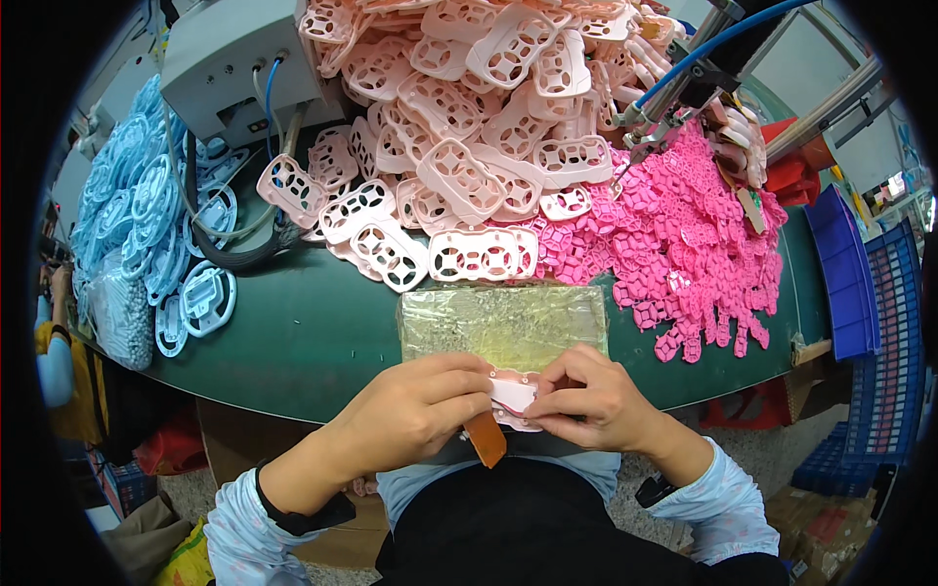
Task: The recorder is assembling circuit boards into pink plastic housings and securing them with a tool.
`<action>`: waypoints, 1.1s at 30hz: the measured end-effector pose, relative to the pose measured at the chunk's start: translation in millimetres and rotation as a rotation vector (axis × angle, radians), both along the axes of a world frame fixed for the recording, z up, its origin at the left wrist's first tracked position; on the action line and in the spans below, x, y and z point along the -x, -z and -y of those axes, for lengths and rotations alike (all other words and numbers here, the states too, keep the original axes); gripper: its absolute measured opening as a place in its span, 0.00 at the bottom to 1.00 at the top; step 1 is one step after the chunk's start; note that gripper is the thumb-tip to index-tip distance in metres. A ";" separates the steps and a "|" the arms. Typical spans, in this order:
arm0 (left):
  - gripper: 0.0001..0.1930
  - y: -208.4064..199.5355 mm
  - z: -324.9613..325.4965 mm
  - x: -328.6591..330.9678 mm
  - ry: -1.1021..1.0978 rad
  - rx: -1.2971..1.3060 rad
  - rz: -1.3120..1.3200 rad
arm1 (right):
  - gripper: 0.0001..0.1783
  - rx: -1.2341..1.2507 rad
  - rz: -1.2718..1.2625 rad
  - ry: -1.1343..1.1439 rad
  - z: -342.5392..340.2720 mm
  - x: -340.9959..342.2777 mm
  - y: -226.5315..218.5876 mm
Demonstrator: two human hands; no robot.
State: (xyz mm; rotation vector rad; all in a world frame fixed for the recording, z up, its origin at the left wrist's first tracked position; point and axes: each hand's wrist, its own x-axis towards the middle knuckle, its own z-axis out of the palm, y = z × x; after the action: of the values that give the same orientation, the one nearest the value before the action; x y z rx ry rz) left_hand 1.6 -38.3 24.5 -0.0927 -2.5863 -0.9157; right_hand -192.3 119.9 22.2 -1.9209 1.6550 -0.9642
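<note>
Just in front of the table's near edge, a small pale pink plastic part (516, 422) with a white flat piece (512, 393) lying in it sits between my two hands. My left hand (415, 405) is closed on its left side. An orange-brown flat strip (487, 441) sticks out below those fingers; how it is held is hidden. My right hand (598, 398) is closed in a pinch at the part's right edge, next to a thin dark line across it. Behind my hands lies a block wrapped in yellowish clear tape (503, 322).
A tall heap of pale pink plastic frames (459, 107) covers the back of the green table (293, 332). Bright pink pieces (694, 244) are piled right, light blue frames (147, 205) left. A grey machine box (234, 78) and a metal stand with blue hose (684, 88) flank the heap.
</note>
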 end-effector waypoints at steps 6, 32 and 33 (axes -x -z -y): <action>0.12 -3.6 0.9 0.8 0.075 0.075 0.018 | 0.07 -0.095 0.065 -0.009 -0.3 1.6 -2.7; 0.13 12.2 -16.5 0.3 0.022 -0.104 0.004 | 0.08 -0.083 -0.056 -0.139 -0.2 8.0 -16.3; 0.14 13.3 -16.2 -0.5 -0.010 -0.172 0.009 | 0.08 -0.073 -0.084 -0.124 0.8 8.8 -12.4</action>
State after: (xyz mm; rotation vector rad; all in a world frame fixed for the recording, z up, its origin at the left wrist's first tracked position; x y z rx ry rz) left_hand 2.1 -22.1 11.2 -0.0272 -2.5016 -1.1326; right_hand -201.0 119.0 34.6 -2.0132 1.5731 -0.7747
